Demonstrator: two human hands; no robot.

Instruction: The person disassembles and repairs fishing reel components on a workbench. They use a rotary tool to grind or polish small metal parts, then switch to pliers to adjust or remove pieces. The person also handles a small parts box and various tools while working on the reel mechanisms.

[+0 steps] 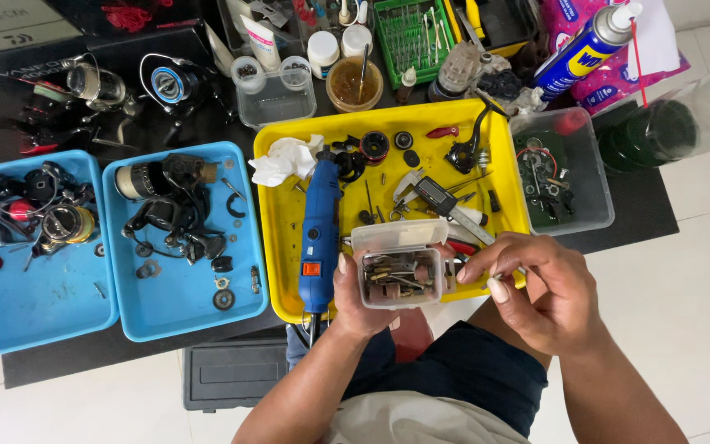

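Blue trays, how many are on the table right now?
2. One blue tray sits at the far left; the second blue tray lies beside it, left of the yellow tray. None seems hidden.

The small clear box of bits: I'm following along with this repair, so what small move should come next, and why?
Probably bring the right hand back over the clear box and drop in or swap the small bit pinched in its fingertips. The left hand holds the box with its lid open, right above the yellow tray, with the blue rotary tool lying beside it.
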